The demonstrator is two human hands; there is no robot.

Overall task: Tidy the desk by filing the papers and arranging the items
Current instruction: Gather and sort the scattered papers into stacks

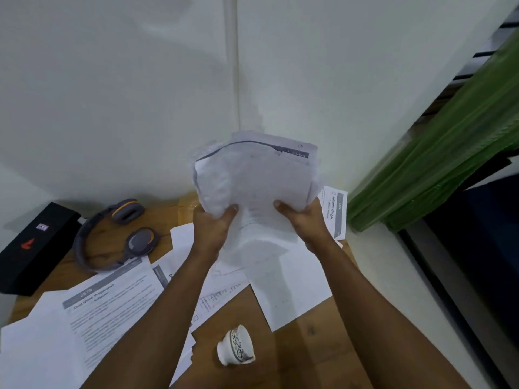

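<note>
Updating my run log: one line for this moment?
left hand, right hand: grip paper stack | desk: loose papers, headphones, cup on side | filing: unfinished

One wide-angle camera, worn on the head, looked forward and down from close above the desk [295, 360]. It faced the wall corner [237, 80] in the upper half, while the left hand [213, 228] and right hand [306, 220] held papers [252, 175] mid-frame.
</note>
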